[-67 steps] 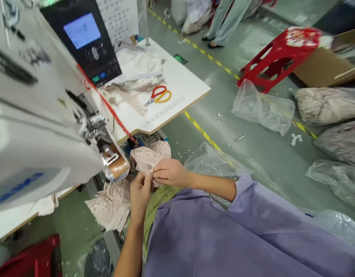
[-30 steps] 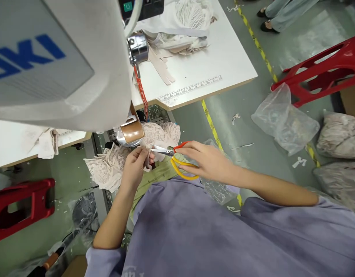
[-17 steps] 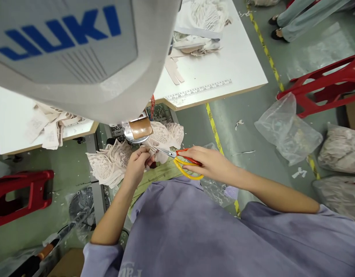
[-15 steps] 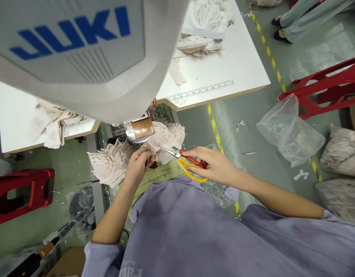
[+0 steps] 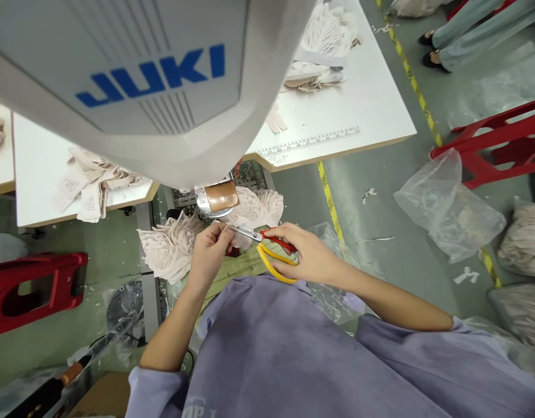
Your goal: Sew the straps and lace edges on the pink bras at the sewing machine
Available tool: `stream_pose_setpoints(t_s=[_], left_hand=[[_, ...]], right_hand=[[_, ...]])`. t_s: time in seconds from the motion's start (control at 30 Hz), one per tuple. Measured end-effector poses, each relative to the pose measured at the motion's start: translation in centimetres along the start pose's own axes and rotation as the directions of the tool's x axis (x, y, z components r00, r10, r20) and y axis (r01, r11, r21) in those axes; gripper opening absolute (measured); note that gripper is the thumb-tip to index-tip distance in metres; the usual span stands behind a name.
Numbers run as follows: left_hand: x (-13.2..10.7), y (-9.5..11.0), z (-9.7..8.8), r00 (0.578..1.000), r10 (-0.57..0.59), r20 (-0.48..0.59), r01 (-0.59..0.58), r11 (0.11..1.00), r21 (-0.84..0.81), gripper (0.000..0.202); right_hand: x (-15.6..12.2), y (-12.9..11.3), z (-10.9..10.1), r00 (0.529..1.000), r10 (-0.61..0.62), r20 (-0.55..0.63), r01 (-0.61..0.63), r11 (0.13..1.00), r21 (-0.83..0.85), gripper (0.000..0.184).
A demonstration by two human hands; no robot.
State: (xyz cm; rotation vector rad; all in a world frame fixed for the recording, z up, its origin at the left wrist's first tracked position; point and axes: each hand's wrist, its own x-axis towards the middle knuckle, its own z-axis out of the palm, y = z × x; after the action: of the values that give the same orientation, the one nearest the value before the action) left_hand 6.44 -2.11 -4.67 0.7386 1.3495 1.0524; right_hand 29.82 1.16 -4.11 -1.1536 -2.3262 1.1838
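My right hand (image 5: 310,253) grips a pair of scissors (image 5: 257,237) with one red and one yellow handle, the handles spread apart. The blades point left and reach the fingertips of my left hand (image 5: 209,253), which is closed in a pinch on the edge of a pale lace bra piece (image 5: 252,207). Exactly what lies between the blades is too small to make out. The lace piece hangs around the metal and brown end of the sewing machine (image 5: 158,75). More pale lace cups (image 5: 169,244) lie bunched to the left of my left hand.
White tables (image 5: 376,98) flank the machine, with pale straps (image 5: 96,180) on the left one and a lace pile (image 5: 328,35) on the right one. Red stools (image 5: 502,145), a plastic bag (image 5: 452,203) and fabric scraps are on the floor. Another person's legs (image 5: 480,40) show at upper right.
The scissors have moved left, and their blade tips now meet my left fingertips. The handles are spread wider. The view has shifted slightly.
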Motion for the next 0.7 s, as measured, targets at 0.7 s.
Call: stream_pose_setpoints(t_s=[0.7], left_hand=[[-0.2,-1.0,0.6,0.991,0.055,-0.125,-0.077,0.981,-0.178,0.033]], right_hand=[[-0.9,0.9,-3.1,0.995,0.102,-0.017,-0.103,0.992,-0.071,0.032]])
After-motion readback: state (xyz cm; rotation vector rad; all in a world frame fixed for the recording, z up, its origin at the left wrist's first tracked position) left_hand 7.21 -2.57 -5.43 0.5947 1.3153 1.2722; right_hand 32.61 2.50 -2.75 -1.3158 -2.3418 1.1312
